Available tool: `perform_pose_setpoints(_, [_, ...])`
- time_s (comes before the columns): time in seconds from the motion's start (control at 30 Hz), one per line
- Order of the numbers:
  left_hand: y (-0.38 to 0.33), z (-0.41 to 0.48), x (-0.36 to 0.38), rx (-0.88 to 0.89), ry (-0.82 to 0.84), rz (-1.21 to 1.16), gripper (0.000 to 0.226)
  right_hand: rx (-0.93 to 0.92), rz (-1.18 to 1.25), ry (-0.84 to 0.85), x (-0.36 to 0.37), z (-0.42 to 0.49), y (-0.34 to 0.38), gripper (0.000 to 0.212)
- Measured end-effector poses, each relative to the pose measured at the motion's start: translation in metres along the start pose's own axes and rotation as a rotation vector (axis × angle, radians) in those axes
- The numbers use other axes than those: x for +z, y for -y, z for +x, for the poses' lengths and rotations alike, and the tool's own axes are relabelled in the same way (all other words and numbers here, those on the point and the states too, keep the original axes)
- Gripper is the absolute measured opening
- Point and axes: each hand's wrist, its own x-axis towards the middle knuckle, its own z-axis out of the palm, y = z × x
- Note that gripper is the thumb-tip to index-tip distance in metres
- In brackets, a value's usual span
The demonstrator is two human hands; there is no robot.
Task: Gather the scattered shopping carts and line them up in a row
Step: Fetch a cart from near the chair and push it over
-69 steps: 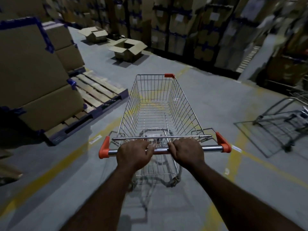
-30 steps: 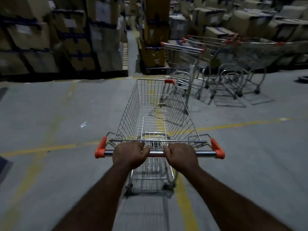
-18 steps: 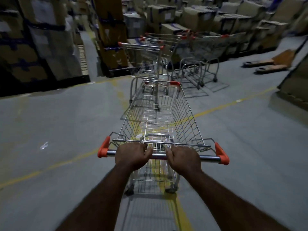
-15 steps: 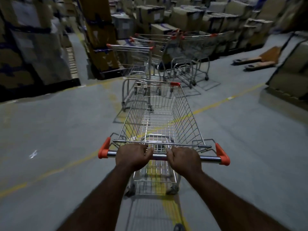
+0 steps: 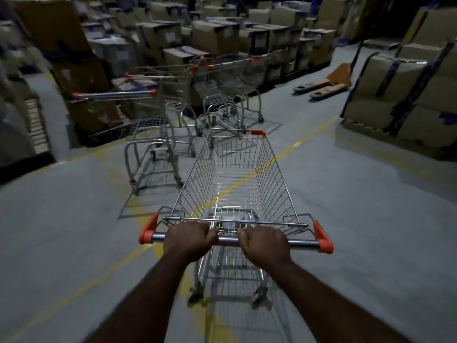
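While both hands, left hand [image 5: 190,240] and right hand [image 5: 264,243], grip the handle bar [image 5: 300,243], the empty cart [image 5: 235,184] should roll lightly, stiff wire.

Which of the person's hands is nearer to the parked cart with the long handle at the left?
Left. The left hand grips the pushed cart's handle bar on the side towards the parked cart; the right hand grips farther right.

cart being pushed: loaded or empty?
Empty. Through the cart basket's wire mesh only the floor shows; both hands grip its handle.
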Motion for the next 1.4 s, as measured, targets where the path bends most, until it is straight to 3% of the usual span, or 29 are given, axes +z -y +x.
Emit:
perform_pose_setpoints(0.2, [-0.047, 0.077, -0.002, 0.031, 0.007, -0.02, 0.061, 0.013, 0.035, 0.042, 0.005, 0.047, -0.069, 0.083])
perform_pose_setpoints(0.4, [-0.089, 0.162, -0.002, 0.075, 0.021, 0.009, 0.064, 0.072, 0.035, 0.13, 0.016, 0.106, -0.134, 0.062])
perform_pose_setpoints(1.1, [-0.229, 0.559, 0.003, 0.242, 0.027, -0.048, 0.069, 0.326, 0.042, 0.324, 0.053, 0.407, -0.386, 0.065])
perform_pose_setpoints(1.4, [-0.31, 0.748, 0.004, 0.244, -0.001, -0.044, 0.069, 0.338, 0.042, 0.27, 0.091, 0.553, -0.528, 0.068])
